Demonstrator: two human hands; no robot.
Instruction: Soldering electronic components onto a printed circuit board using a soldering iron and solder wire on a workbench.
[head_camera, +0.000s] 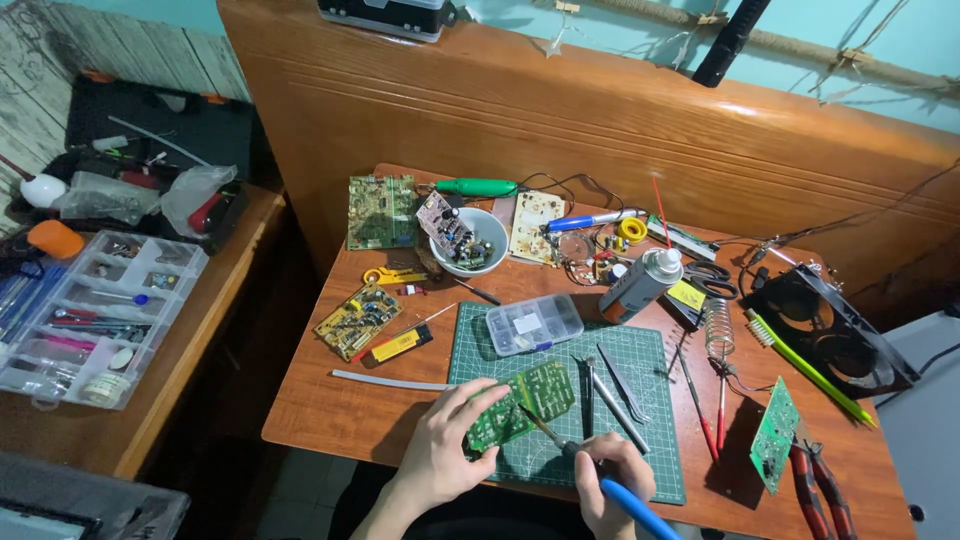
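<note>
I see a green cutting mat with a pale grid. On it lies a green circuit board; just behind it a clear box; left of it a yellow board. My tool's handle is blue.

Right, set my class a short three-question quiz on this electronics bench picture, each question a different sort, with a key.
1. True or false: the left hand rests on the green circuit board.
2. What does the right hand hold? A) scissors B) blue-handled soldering iron C) spray can
3. Fill in: the board lies on a green cutting ____.

Key: 1 true; 2 B; 3 mat.
</note>
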